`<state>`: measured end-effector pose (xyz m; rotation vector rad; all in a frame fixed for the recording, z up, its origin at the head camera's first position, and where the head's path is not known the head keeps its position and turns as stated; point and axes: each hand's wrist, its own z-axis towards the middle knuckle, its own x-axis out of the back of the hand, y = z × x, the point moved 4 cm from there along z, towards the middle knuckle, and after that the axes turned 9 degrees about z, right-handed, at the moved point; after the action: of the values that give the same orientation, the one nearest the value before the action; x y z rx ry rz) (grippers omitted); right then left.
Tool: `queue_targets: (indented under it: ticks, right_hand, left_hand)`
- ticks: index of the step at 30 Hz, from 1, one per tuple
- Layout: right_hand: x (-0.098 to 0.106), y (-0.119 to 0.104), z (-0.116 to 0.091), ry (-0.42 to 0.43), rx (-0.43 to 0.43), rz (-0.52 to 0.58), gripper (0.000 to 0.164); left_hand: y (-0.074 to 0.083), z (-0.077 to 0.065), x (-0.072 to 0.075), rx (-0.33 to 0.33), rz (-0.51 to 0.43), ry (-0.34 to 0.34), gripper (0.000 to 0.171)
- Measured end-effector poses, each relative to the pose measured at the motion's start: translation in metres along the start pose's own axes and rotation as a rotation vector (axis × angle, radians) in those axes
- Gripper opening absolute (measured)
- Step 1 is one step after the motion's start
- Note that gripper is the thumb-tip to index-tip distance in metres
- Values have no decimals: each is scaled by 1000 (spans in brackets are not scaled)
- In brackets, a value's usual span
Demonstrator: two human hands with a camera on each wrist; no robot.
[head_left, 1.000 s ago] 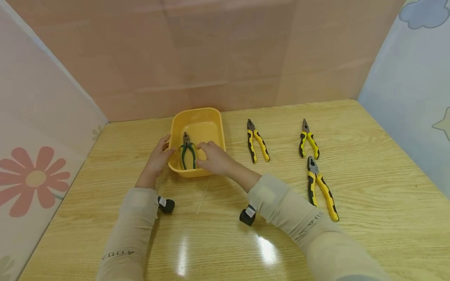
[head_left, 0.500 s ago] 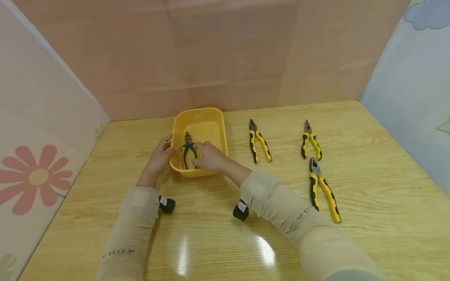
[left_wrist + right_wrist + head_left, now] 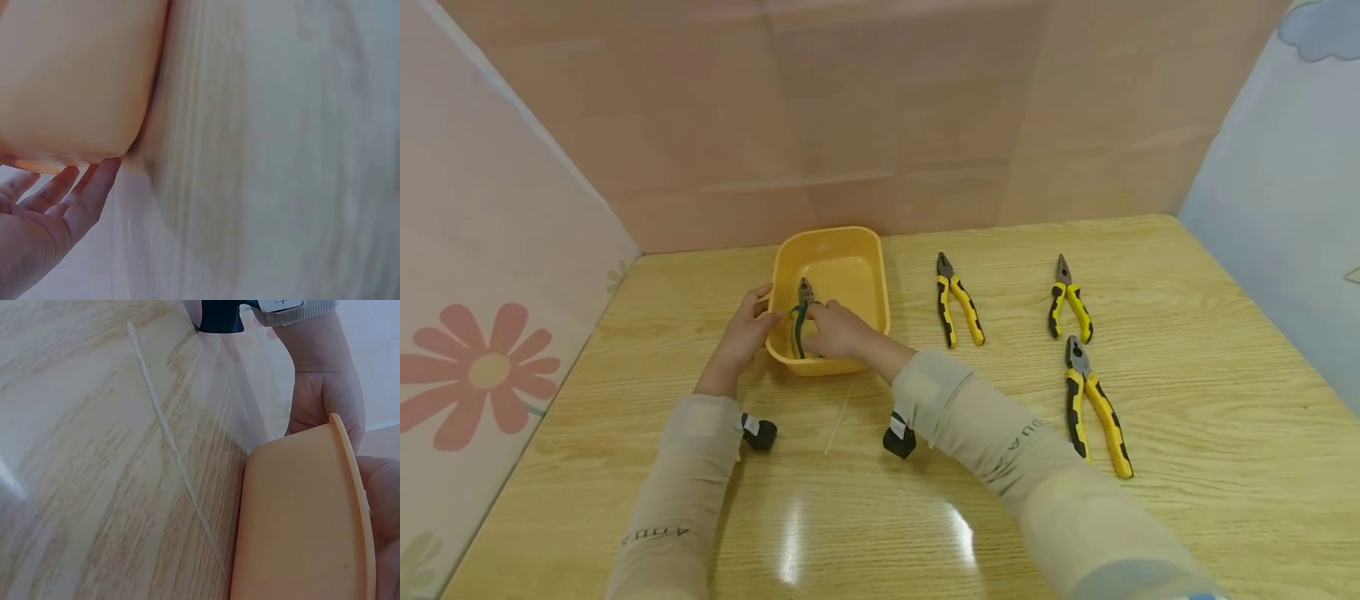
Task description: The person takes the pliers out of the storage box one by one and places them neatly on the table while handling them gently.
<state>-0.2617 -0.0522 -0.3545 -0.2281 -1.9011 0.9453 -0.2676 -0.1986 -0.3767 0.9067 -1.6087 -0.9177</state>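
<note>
A yellow plastic basin point(image 3: 853, 279) stands near the back of the table, left of centre. Inside it lie combination pliers point(image 3: 797, 329) with green-edged handles, jaws pointing to the back. My left hand point(image 3: 743, 333) holds the basin's left side, thumb over the rim. In the left wrist view, the fingers of that left hand point(image 3: 47, 231) touch the basin's outside. Over the front rim reaches my right hand point(image 3: 838, 332), its fingers gripping the pliers' handles and partly covering them. The basin wall point(image 3: 300, 512) hides most of this hand in the right wrist view.
To the right of the basin lie yellow-and-black pliers point(image 3: 945, 265). Farther right are long-nose pliers point(image 3: 1063, 271), with larger combination pliers point(image 3: 1078, 358) in front of them. A thin pale line point(image 3: 165, 428) runs along the wooden table. Walls stand behind and at both sides.
My right hand has moved slightly left inside the basin and closed round the green-edged handles, covering more of the pliers. The left hand keeps its hold on the basin.
</note>
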Motion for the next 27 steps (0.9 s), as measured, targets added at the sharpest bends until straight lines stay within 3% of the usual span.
queue_targets:
  ticks: [8,19,27]
  right_hand:
    - [-4,-2,8,2,-27,-39,52]
    - [-12,-2,20,-18,-80,-133,54]
    - [-16,-2,26,-37,-99,-187,54]
  left_hand:
    - [3,-3,0,-65,8,-2,57]
    - [17,-8,-2,-12,-15,-11,57]
    - [4,-2,1,-54,4,1,57]
